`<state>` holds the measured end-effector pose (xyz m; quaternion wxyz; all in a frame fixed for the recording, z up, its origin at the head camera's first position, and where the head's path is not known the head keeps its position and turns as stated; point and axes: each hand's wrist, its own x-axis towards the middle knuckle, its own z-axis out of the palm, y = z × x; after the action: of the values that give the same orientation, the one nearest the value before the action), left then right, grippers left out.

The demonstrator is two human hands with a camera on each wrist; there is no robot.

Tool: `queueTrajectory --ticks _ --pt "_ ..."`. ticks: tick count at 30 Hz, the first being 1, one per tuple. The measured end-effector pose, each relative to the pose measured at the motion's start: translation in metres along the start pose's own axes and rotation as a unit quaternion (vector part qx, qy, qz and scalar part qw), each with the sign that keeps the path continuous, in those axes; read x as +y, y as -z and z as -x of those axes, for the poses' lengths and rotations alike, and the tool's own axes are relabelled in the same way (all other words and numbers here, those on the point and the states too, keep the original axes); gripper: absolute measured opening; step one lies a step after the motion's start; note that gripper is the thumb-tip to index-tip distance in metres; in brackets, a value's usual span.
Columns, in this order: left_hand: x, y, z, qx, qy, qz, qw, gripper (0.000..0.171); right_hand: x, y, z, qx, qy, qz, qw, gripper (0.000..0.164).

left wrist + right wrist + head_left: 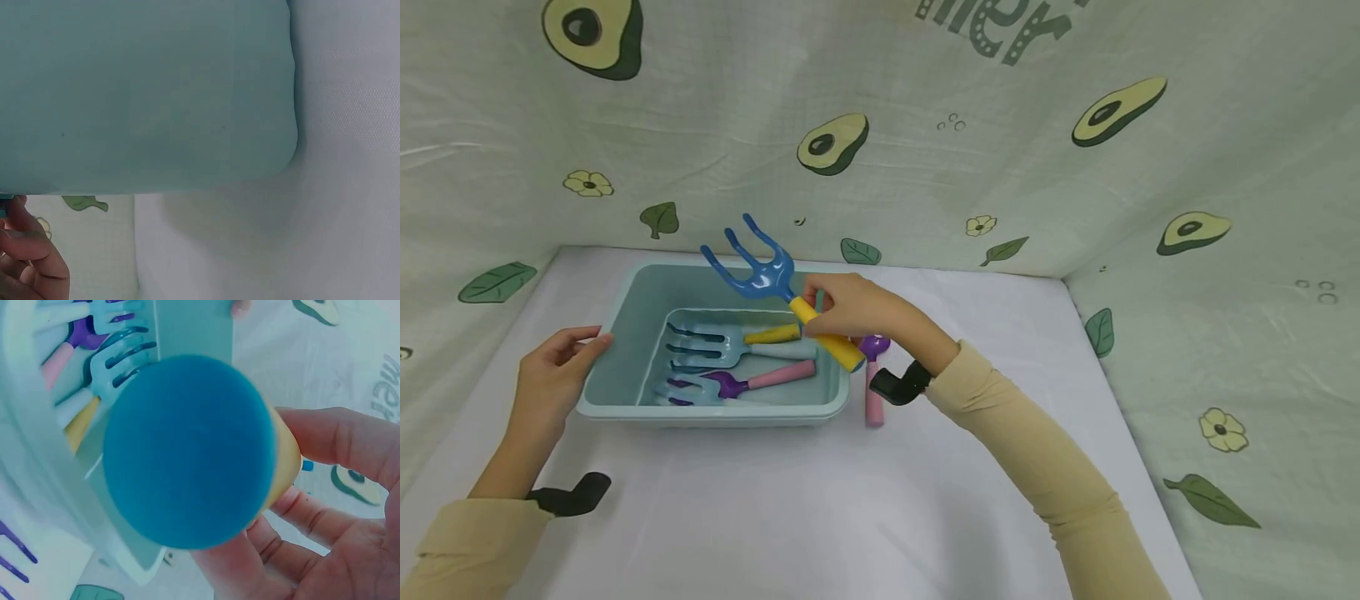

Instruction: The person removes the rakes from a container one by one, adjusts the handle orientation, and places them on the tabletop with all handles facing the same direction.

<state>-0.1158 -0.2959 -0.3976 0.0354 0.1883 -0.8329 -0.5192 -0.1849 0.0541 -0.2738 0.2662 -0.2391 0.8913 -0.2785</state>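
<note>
My right hand (857,304) pinches the yellow handle of a toy garden fork (771,277) with blue tines. The fork is tilted above the right half of a pale green-blue plastic tub (715,414), tines pointing up and left. In the right wrist view, the handle's round blue end (187,450) blocks much of the scene, with thumb and fingers around the handle behind it. My left hand (557,367) grips the tub's left rim; in the left wrist view, the tub wall (144,94) fills the upper left and the fingers (37,247) show at its edge.
Inside the tub lie several toy forks: a pale blue one (722,346), a purple one with a pink handle (778,375) and one with a yellow handle (772,334). Right of the tub, another purple-and-pink tool (874,392) lies on the white table (760,508), partly behind my right hand.
</note>
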Motion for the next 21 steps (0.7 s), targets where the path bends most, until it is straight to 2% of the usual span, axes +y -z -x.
queueTrajectory --ticks 7,15,21 --pt "0.0 -0.001 0.0 0.006 0.005 -0.032 0.9995 0.051 0.032 0.002 0.03 0.053 -0.033 -0.041 0.997 0.028" --pt "0.0 -0.002 -0.001 0.002 0.007 -0.037 0.9993 0.054 0.073 -0.005 0.054 0.109 -0.088 -0.064 0.988 0.029" --pt "0.001 -0.002 -0.001 -0.001 0.012 -0.027 0.9996 0.049 0.098 -0.015 0.066 0.138 -0.137 -0.103 0.975 0.036"
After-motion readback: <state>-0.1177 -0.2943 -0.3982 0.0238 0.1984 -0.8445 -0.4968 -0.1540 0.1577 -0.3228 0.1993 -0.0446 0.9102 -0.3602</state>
